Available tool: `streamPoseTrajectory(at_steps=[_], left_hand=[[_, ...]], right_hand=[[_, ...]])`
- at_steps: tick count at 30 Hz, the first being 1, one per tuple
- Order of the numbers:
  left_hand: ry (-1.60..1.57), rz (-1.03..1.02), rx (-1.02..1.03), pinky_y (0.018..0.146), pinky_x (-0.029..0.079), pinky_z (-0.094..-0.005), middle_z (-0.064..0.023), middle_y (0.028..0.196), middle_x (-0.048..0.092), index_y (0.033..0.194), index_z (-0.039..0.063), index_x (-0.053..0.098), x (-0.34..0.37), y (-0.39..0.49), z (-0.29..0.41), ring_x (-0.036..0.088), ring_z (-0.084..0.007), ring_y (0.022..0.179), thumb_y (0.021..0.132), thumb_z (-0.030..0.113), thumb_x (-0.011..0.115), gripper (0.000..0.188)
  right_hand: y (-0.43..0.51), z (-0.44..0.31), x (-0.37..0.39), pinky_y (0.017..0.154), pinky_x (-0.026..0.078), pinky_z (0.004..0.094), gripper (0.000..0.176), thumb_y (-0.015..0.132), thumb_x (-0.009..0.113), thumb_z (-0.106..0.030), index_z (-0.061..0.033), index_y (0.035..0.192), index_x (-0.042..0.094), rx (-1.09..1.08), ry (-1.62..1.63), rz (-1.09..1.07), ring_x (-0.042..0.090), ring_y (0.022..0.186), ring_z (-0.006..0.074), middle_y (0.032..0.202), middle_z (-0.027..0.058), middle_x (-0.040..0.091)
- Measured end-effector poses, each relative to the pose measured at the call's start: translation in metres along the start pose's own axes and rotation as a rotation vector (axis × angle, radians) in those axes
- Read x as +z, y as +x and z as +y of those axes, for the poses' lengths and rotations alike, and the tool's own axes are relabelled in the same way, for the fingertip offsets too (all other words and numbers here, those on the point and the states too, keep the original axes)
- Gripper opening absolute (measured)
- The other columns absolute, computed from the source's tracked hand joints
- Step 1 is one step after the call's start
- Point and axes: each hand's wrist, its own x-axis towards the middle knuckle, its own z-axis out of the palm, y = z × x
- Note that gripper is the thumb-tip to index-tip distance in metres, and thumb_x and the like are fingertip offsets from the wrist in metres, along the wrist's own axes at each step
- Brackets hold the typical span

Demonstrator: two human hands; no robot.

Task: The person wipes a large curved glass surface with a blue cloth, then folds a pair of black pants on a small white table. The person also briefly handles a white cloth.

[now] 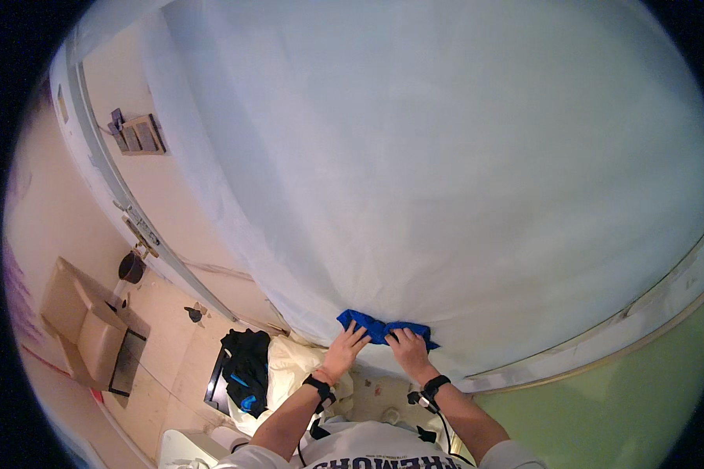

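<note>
A bunched blue cloth lies against the lower part of a large pale white sheet, which fills most of the view. My left hand grips the cloth's left half with the fingers spread over it. On the right half, my right hand holds the fabric with bent fingers. Soft folds in the sheet run upward from around the cloth. The palms and the underside of the cloth are hidden. Each wrist wears a black strap with a small device.
Left of me, cream fabric and a black garment lie heaped. Beyond are a door edge, a beige armchair and a dark bucket. A switch panel is on the wall; a green surface lies right.
</note>
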Motion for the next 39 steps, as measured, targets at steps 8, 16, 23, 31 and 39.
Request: streamPoseTrajectory(at_steps=[8, 16, 23, 31, 39], left_hand=[[0.037, 0.561, -0.002, 0.090, 0.044, -0.0609, -0.0211, 0.142, 0.050, 0.102, 0.001, 0.063, -0.077, 0.068, 0.010, 0.037, -0.0571, 0.133, 0.076, -0.009, 0.061, 0.028], [-0.060, 0.389, -0.143, 0.093, 0.047, -0.0489, -0.0227, 0.125, 0.058, 0.101, -0.002, 0.063, -0.044, 0.044, -0.018, 0.053, -0.0473, 0.121, 0.074, -0.009, 0.061, 0.028], [-0.083, 0.176, -0.164, 0.097, 0.048, -0.0470, -0.0239, 0.141, 0.050, 0.118, 0.002, 0.057, -0.030, -0.029, -0.010, 0.046, -0.0470, 0.132, 0.077, -0.009, 0.059, 0.043], [0.131, 0.722, -0.265, 0.094, 0.046, -0.0494, -0.0284, 0.144, 0.046, 0.096, -0.005, 0.056, -0.129, 0.057, -0.028, 0.040, -0.0538, 0.134, 0.083, -0.009, 0.056, 0.014], [-0.001, 0.517, -0.388, 0.102, 0.045, -0.0502, -0.0269, 0.128, 0.056, 0.105, -0.007, 0.061, -0.059, 0.005, -0.058, 0.048, -0.0496, 0.128, 0.076, -0.012, 0.057, 0.030]], right_hand=[[0.103, -0.037, -0.071, 0.081, 0.043, 0.0354, 0.039, 0.075, 0.070, 0.000, -0.0180, 0.109, 0.076, -0.059, 0.036, 0.488, 0.050, 0.093, 0.0232, 0.103, 0.0003, 0.061], [0.104, -0.028, -0.012, 0.069, 0.053, 0.0292, 0.029, 0.083, 0.068, -0.007, -0.0142, 0.111, 0.072, -0.133, -0.036, 0.249, 0.060, 0.089, 0.0215, 0.104, 0.0039, 0.064], [0.064, -0.047, 0.008, 0.075, 0.052, 0.0343, 0.033, 0.076, 0.067, -0.002, -0.0084, 0.107, 0.072, -0.079, 0.164, -0.052, 0.058, 0.090, 0.0241, 0.103, 0.0050, 0.065], [0.190, -0.093, -0.055, 0.082, 0.041, 0.0344, 0.034, 0.075, 0.071, -0.004, -0.0153, 0.106, 0.075, -0.188, 0.145, 0.471, 0.052, 0.094, 0.0213, 0.108, 0.0012, 0.064], [0.152, -0.081, 0.016, 0.079, 0.044, 0.0355, 0.036, 0.081, 0.066, -0.012, -0.0146, 0.116, 0.070, -0.241, -0.044, 0.088, 0.056, 0.096, 0.0210, 0.100, 0.0024, 0.061]])
